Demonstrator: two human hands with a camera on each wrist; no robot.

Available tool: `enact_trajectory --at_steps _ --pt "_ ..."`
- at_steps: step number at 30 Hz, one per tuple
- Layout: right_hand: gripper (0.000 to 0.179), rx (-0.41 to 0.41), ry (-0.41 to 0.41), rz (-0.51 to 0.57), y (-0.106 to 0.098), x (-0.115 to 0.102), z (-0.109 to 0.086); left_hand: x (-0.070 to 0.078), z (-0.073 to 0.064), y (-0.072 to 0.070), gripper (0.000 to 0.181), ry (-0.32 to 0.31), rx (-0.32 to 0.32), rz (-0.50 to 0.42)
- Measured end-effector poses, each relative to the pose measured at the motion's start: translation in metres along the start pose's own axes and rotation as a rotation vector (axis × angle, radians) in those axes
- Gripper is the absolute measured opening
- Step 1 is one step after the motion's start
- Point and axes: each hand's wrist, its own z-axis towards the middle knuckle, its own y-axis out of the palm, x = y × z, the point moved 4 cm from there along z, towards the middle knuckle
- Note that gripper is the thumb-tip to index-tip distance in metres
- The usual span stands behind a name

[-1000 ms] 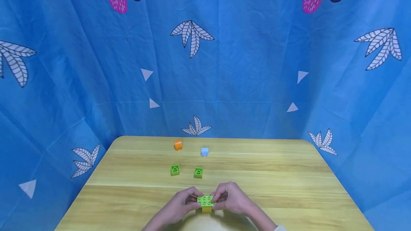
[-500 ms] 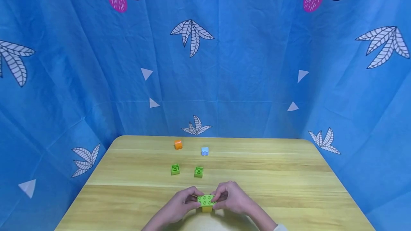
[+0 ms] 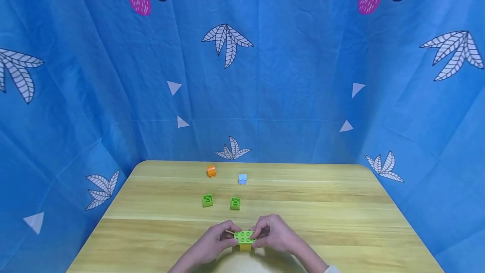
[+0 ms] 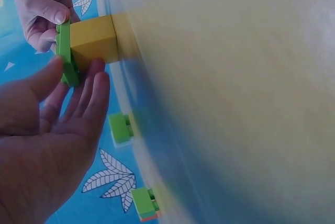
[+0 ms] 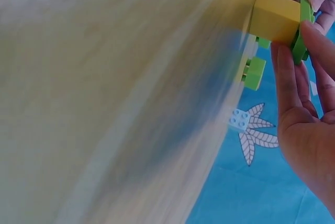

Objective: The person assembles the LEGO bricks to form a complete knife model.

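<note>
Near the front of the table, a flat bright green studded plate (image 3: 243,237) lies across the top of a yellow block (image 3: 245,247), overhanging it on both sides. My left hand (image 3: 214,241) pinches the plate's left end between thumb and fingers. At the other end, my right hand (image 3: 273,235) pinches it the same way. The left wrist view shows the yellow block (image 4: 94,40) standing on the table with the green plate (image 4: 66,54) against its top. In the right wrist view, the right fingers reach beneath the plate (image 5: 301,33) beside the block.
Beyond the hands lie two small green bricks, a left one (image 3: 207,200) and a right one (image 3: 235,203), undersides up. Farther back are an orange curved brick (image 3: 211,171) and a light blue brick (image 3: 242,179). A blue patterned curtain (image 3: 295,75) surrounds the wooden table (image 3: 322,205).
</note>
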Motion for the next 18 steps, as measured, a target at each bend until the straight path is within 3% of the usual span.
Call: enact_trajectory --at_steps 18 --pt "0.018 0.007 0.017 -0.018 -0.0052 0.0024 -0.0053 0.0027 0.0032 0.0055 0.021 -0.002 -0.006 0.0"
